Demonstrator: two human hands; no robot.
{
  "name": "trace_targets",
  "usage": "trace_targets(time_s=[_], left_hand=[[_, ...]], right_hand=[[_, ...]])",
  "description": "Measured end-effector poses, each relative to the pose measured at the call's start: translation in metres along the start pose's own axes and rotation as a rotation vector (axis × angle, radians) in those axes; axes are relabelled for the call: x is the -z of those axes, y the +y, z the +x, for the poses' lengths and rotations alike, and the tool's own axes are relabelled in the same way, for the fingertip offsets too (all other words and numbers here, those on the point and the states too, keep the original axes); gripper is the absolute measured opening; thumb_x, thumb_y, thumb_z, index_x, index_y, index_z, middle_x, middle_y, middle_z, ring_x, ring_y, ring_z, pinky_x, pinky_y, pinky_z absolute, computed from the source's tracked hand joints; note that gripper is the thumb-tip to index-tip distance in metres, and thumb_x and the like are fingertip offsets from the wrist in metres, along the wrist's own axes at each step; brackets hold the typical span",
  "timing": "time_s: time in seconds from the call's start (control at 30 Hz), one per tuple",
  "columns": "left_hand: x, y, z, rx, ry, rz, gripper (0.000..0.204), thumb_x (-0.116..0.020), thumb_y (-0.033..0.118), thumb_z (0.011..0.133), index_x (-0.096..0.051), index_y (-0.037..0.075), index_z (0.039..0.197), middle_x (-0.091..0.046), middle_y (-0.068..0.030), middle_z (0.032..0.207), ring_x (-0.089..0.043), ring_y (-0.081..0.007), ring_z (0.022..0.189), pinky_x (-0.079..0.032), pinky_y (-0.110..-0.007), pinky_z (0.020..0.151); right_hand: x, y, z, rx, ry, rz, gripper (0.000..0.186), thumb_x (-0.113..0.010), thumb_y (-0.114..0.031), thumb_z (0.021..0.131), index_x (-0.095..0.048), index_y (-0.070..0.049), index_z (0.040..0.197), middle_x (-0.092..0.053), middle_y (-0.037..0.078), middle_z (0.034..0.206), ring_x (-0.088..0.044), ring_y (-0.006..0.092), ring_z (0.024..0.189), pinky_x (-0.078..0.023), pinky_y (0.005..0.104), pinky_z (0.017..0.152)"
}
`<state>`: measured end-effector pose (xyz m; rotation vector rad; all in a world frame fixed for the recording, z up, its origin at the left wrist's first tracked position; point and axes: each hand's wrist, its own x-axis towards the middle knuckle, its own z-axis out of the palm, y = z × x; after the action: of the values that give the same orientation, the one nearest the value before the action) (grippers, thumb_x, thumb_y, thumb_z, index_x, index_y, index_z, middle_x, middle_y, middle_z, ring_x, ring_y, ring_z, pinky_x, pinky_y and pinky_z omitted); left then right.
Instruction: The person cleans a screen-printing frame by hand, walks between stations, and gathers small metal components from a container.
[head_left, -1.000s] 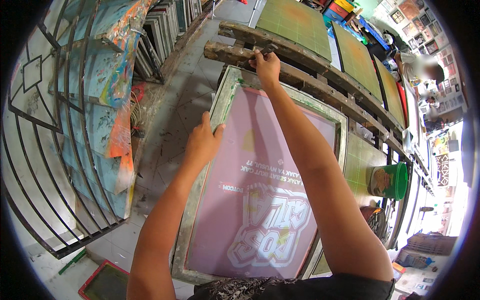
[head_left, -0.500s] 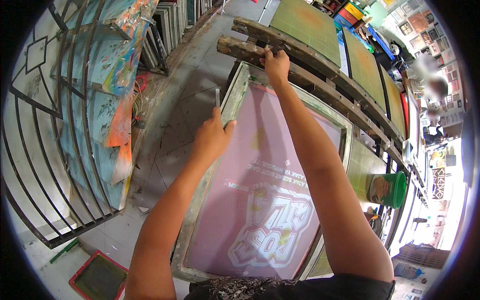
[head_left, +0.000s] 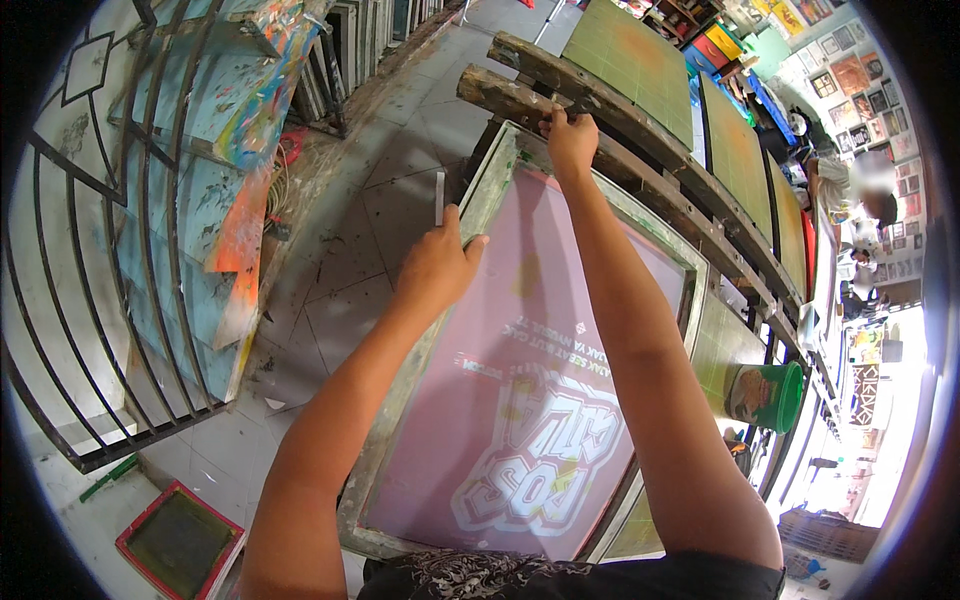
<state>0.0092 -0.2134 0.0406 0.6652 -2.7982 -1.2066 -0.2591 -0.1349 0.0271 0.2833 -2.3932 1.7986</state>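
Left hand (head_left: pixel 440 262) slightly farther up the framed screen (head_left: pixel 490 320); pale strip (head_left: pixel 439 196) now shows above its fingers, unseen a second ago.
Head view: screen lies between the forearms, far edge alongside a wooden beam (head_left: pixel 512 96). Design already on mesh; what remains, can't tell. Right arm reaches across screen, right hand (head_left: pixel 572 146) past its far edge, fingers bunched at beam, grip hidden; left fingers curl over screen's left edge, hold unclear.

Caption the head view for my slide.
Left hand on the frame of a pink screen, right hand at a wooden rail.
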Motion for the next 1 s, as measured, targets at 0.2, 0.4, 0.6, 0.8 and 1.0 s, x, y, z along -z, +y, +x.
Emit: trace_targets(time_s=[0.2, 0.4, 0.6, 0.8, 1.0], left_hand=[[-0.004, -0.003, 0.001, -0.007, 0.026, -0.019, 0.054, -0.056, 0.033, 0.092, -0.038, -0.004, 0.127, -0.063, -0.0332, 0.093, -0.062, -0.0495, 0.088, -0.05, -0.055, 0.078], [0.002, -0.001, -0.003, 0.018, -0.002, -0.038, 0.056, -0.056, 0.033, 0.092, -0.037, -0.005, 0.128, -0.063, -0.0333, 0.093, -0.061, -0.05, 0.089, -0.049, -0.055, 0.079], [0.004, 0.0, -0.006, 0.047, -0.026, -0.078, 0.057, -0.056, 0.033, 0.092, -0.037, -0.006, 0.129, -0.061, -0.0354, 0.099, -0.06, -0.0505, 0.095, -0.048, -0.055, 0.084], [-0.006, -0.003, 0.006, -0.004, 0.022, -0.008, 0.062, -0.055, 0.036, 0.092, -0.034, -0.004, 0.135, -0.06, -0.0344, 0.105, -0.059, -0.0498, 0.1, -0.047, -0.054, 0.086], [-0.002, -0.008, 0.001, 0.05, 0.031, 0.072, 0.066, -0.054, 0.041, 0.092, -0.033, -0.001, 0.139, -0.06, -0.0323, 0.111, -0.059, -0.0478, 0.103, -0.048, -0.052, 0.088]], right_hand=[[0.004, 0.01, 0.003, -0.245, 0.044, 0.3, 0.022, -0.061, -0.014, 0.092, -0.055, 0.005, 0.085, -0.069, 0.014, 0.081, -0.068, 0.0173, 0.068, -0.055, 0.0275, 0.059], [-0.016, -0.02, -0.011, 0.247, -0.021, -0.501, 0.033, -0.065, -0.024, 0.086, -0.057, 0.008, 0.089, -0.065, 0.029, 0.087, -0.065, 0.0443, 0.082, -0.05, 0.0489, 0.076], [-0.014, -0.028, -0.012, 0.322, -0.078, -0.571, 0.033, -0.065, -0.025, 0.086, -0.057, 0.007, 0.088, -0.064, 0.031, 0.088, -0.062, 0.0471, 0.088, -0.049, 0.0498, 0.078], [0.006, -0.041, 0.014, -0.119, 0.262, 0.345, 0.02, -0.06, -0.016, 0.091, -0.056, 0.001, 0.081, -0.062, 0.01, 0.068, -0.061, 0.0248, 0.068, -0.049, 0.0407, 0.066], [0.078, -0.103, -0.127, -0.032, 0.025, 0.578, 0.021, -0.054, -0.023, 0.096, -0.055, -0.005, 0.086, -0.05, 0.001, 0.068, -0.047, 0.0105, 0.061, -0.037, 0.0255, 0.056]])
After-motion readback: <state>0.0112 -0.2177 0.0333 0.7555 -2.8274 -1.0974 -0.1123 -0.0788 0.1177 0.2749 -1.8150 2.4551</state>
